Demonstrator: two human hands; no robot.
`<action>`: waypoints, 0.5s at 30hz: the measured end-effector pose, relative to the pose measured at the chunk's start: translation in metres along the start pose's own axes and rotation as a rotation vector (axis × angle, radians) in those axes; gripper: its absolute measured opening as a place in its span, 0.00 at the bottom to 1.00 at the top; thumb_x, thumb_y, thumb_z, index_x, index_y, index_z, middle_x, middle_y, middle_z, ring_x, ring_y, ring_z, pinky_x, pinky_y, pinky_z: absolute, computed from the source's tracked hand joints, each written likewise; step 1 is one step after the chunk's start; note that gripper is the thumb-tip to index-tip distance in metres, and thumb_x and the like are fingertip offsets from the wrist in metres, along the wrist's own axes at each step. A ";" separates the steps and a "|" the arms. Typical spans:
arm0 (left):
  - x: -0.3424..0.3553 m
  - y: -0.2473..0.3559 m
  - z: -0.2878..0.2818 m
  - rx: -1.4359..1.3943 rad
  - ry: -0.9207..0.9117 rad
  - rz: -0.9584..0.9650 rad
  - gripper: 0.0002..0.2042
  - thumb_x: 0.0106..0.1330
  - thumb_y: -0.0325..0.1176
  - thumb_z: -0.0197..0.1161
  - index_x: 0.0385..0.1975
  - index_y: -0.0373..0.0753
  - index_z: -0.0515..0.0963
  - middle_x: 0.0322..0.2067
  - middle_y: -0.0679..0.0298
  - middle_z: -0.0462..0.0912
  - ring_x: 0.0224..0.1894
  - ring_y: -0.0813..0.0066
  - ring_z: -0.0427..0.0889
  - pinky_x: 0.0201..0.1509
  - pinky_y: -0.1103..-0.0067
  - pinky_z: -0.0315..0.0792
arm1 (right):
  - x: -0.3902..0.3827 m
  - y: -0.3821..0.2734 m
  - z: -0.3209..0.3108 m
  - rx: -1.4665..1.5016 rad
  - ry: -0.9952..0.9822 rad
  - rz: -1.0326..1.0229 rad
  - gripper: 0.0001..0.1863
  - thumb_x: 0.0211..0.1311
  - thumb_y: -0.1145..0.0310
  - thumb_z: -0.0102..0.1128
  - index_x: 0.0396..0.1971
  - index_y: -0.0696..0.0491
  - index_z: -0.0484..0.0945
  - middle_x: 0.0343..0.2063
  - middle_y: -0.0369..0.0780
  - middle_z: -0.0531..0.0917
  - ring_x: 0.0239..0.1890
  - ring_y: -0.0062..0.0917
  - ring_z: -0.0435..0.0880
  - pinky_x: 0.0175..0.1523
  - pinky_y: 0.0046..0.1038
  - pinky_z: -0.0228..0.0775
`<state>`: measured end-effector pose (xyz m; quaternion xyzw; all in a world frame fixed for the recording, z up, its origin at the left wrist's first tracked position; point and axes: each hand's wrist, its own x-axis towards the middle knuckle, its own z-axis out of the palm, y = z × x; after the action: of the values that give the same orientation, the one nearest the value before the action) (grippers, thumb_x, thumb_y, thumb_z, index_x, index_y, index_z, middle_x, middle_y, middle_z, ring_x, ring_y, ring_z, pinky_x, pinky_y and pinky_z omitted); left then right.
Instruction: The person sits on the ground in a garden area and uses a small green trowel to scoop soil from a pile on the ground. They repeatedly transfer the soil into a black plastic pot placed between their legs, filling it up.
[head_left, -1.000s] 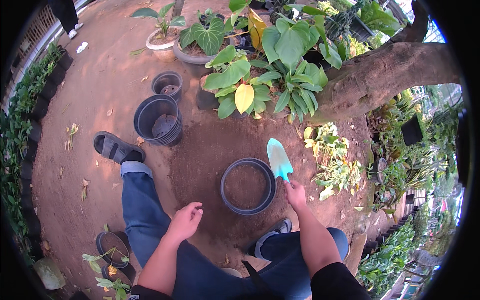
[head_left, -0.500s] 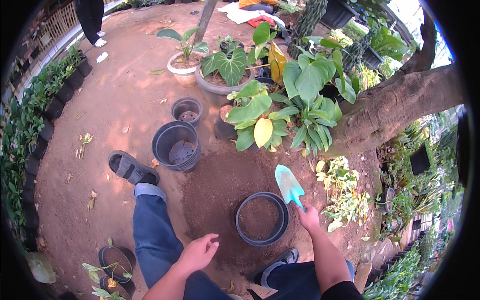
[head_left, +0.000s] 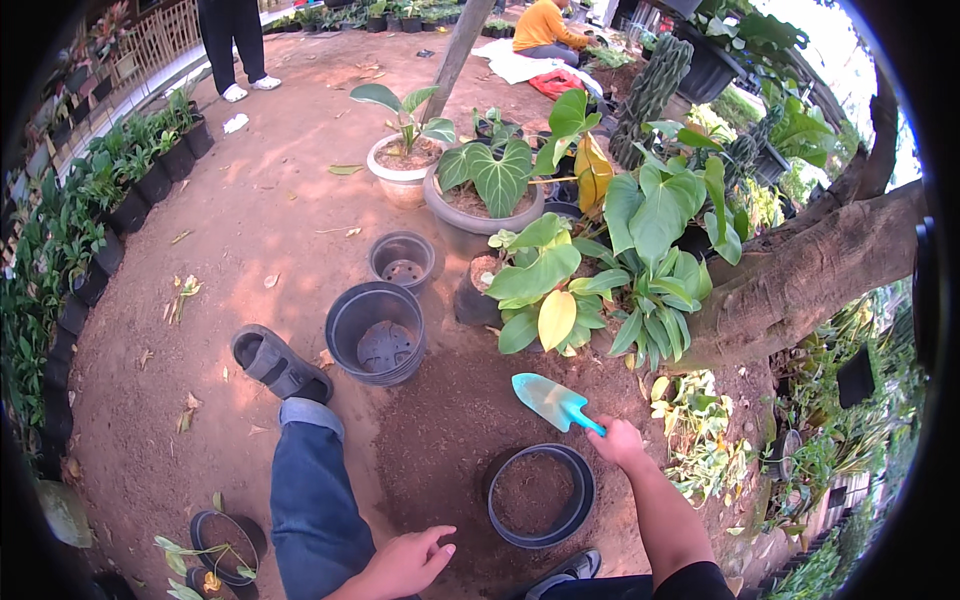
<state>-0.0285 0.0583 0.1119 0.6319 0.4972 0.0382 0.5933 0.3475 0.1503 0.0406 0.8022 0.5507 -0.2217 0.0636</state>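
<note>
Swinging leftward since the earlier frame, the turquoise trowel with a pointed, scoop-shaped blade (head_left: 545, 398) is now slanting over the ground just beyond the far rim of a round black plastic pot (head_left: 545, 456), where before it was pointing ahead beside that pot's right edge. The right hand (head_left: 620, 443) is grasping it, fingers wrapping the handle close behind the blade, seemingly to be keeping the blade steady and clear of the rim. The pot is standing upright on the ground, holding brown soil, and is sitting close to the right foot, probably for staying within the trowel arm's reach. To its left, the left hand (head_left: 410, 562) is hovering near the blue denim-covered left leg (head_left: 315, 500), its fingers loosely spreading and gripping nothing, perhaps because one hand is managing the light tool. Dark loose soil (head_left: 440, 430) is covering the ground around the pot. Farther out, a stack of black plastic pots (head_left: 352, 325) is standing nested, likely for saving room, with a smaller black pot (head_left: 385, 250) just behind. Broad-leaved green plants (head_left: 660, 215) are crowding beside a thick brown tree trunk (head_left: 800, 275).
</note>
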 end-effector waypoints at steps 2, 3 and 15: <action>-0.004 0.000 0.002 -0.043 0.159 0.100 0.17 0.64 0.38 0.53 0.49 0.38 0.71 0.27 0.52 0.78 0.32 0.59 0.78 0.36 0.70 0.71 | 0.016 -0.003 0.002 -0.023 0.005 -0.046 0.19 0.53 0.49 0.52 0.41 0.42 0.79 0.32 0.45 0.82 0.39 0.41 0.80 0.48 0.40 0.70; -0.005 0.000 0.002 -0.049 0.162 0.104 0.17 0.64 0.38 0.53 0.49 0.38 0.71 0.27 0.52 0.78 0.31 0.58 0.78 0.36 0.69 0.71 | 0.022 -0.004 0.004 -0.035 0.004 -0.069 0.19 0.54 0.50 0.53 0.41 0.42 0.79 0.31 0.45 0.82 0.39 0.41 0.80 0.48 0.40 0.70; -0.004 0.005 -0.004 -0.095 0.153 0.117 0.16 0.64 0.37 0.53 0.50 0.40 0.70 0.28 0.56 0.77 0.33 0.59 0.77 0.37 0.70 0.71 | 0.105 -0.039 0.035 -0.198 0.248 -0.466 0.12 0.61 0.60 0.49 0.42 0.47 0.72 0.34 0.43 0.78 0.39 0.40 0.78 0.43 0.42 0.70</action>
<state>-0.0305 0.0595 0.1196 0.6265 0.5009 0.1446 0.5794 0.3327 0.2430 -0.0298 0.6646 0.7430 -0.0755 0.0211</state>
